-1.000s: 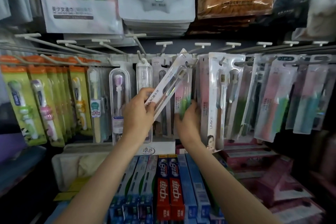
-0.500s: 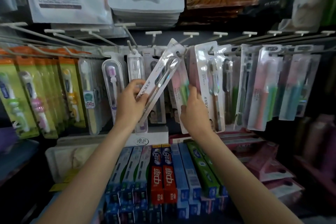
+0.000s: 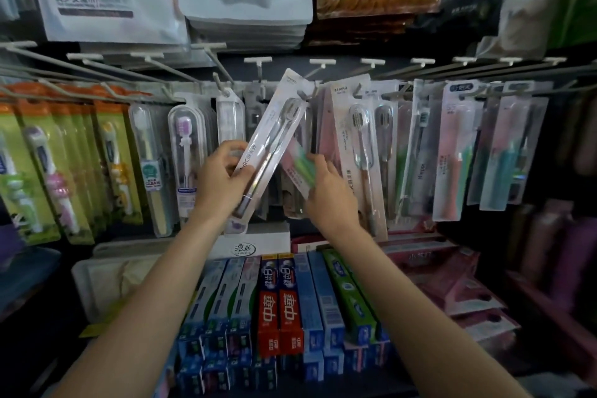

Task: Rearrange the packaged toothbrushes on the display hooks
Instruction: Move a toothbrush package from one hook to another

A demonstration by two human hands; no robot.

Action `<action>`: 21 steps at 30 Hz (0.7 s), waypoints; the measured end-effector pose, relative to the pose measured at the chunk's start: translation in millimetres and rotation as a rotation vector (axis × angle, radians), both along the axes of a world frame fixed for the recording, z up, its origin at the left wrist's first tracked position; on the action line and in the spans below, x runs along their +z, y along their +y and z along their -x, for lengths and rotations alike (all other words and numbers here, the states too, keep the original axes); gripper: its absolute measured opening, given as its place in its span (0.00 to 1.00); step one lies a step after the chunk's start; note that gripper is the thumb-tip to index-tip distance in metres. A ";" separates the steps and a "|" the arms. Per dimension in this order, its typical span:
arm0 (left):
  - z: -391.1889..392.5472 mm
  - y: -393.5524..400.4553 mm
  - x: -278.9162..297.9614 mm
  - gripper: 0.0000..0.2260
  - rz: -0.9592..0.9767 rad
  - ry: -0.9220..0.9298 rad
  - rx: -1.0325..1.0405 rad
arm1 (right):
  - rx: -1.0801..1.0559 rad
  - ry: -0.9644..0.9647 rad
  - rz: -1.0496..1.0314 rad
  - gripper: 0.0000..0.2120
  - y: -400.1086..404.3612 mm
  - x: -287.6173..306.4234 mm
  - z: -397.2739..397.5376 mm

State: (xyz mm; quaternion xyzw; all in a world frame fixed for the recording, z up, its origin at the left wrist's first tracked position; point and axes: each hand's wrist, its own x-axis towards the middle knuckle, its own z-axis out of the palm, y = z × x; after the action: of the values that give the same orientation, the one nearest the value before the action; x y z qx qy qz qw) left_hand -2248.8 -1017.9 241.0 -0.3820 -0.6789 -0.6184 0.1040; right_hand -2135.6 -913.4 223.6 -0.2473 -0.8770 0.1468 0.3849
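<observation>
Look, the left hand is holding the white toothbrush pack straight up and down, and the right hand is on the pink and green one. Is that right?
Not quite. The head view shows the white pack tilted, its top leaning right toward the hooks, not straight up and down. The left hand does hold it, and the right hand is on the pink and green pack.

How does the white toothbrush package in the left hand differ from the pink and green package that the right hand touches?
The white toothbrush package is tilted, its top leaning right toward a hook; the pink and green toothbrush package leans the other way. The left hand grips the white one near its lower part; the right hand holds the pink and green one at its lower edge. The white one lies in front and partly covers the other. Both are flat, clear-fronted packs.
</observation>
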 end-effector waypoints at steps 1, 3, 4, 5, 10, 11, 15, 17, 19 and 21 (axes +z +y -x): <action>-0.3 -1.7 0.1 0.13 -0.011 0.008 -0.004 | -0.025 0.027 0.015 0.30 -3.1 -4.0 1.7; -1.4 -6.8 1.7 0.13 -0.008 0.040 -0.011 | -0.058 0.074 0.027 0.30 -5.9 -11.3 2.9; -1.8 -9.6 2.6 0.13 -0.001 0.059 -0.013 | -0.053 0.085 0.026 0.31 -6.1 -14.5 2.5; -2.6 -12.1 3.5 0.12 0.007 0.075 -0.011 | -0.044 0.091 0.023 0.32 -6.4 -16.6 1.3; -7.6 -12.1 2.4 0.13 -0.003 0.065 0.004 | 0.006 0.039 -0.031 0.31 -12.1 -26.2 -16.6; -9.4 -9.9 1.2 0.13 -0.005 0.054 0.001 | 0.019 0.019 -0.026 0.30 -12.3 -27.5 -21.8; -15.9 2.3 -4.2 0.13 -0.025 -0.022 -0.003 | 0.069 -0.061 -0.004 0.24 -9.3 -22.7 -50.2; -18.7 10.5 -8.8 0.13 -0.033 -0.054 0.001 | 0.084 -0.129 -0.025 0.22 -4.8 -16.0 -67.9; -21.1 19.5 -15.0 0.14 -0.047 -0.098 -0.001 | 0.055 -0.193 -0.048 0.20 0.5 -7.4 -86.1; -22.7 27.3 -20.0 0.14 -0.078 -0.154 -0.017 | 0.019 -0.218 -0.069 0.19 7.2 1.4 -103.3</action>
State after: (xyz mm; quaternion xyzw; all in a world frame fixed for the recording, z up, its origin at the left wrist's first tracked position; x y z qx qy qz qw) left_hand -2226.1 -990.6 221.0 -0.3347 -0.6570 -0.6728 0.0612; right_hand -2032.3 -906.3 225.0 -0.2400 -0.9204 0.0923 0.2944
